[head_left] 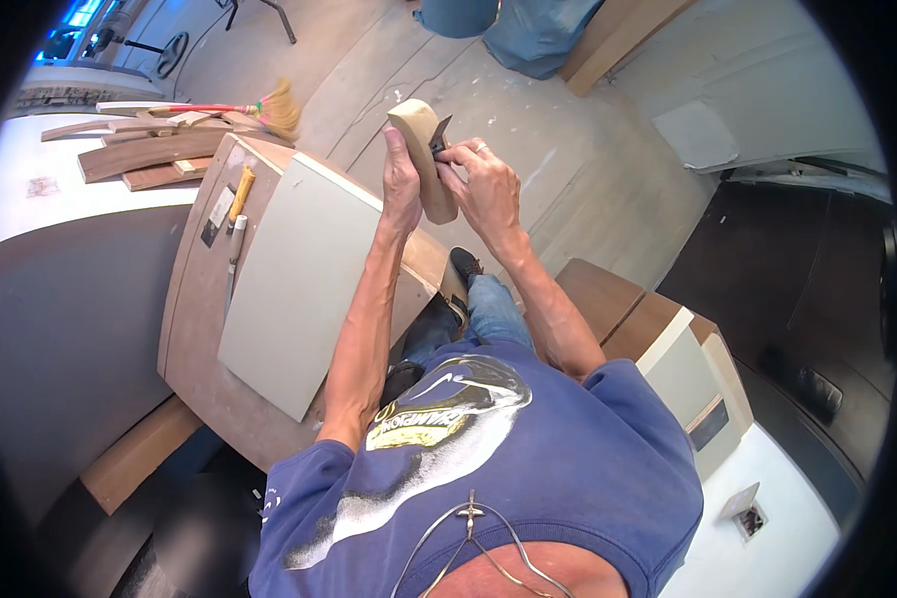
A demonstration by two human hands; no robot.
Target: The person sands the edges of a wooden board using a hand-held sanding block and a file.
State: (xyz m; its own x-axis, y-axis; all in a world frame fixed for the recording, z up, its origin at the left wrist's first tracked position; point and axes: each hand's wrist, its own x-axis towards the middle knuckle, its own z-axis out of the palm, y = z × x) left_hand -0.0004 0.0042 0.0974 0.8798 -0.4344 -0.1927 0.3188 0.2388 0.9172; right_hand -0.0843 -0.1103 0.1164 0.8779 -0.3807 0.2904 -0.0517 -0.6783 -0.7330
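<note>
Curved wood strips [149,149] and a straw broom [274,108] lie at the far left, and a pale flat panel [299,269] rests on the rounded brown bench [194,329]. The left hand [401,184] is clamped on a smooth pale wooden block [427,149] held up over the bench's far edge. The right hand [483,184] pinches a dark blade [439,135] against it; setting that blade seems the step, needing fine pressure.

A woodworking shop. Just left of the hands, a brown board [194,329] carries a pale panel [294,284] and a yellow-handled tool [240,189]. Farther left, curved wood offcuts [145,151] and a broom [269,108] lie on a white bench [40,209]. Beyond the hands is a dusty, paint-flecked floor [568,159]. To their right stand stacked cabinet parts [668,344].
</note>
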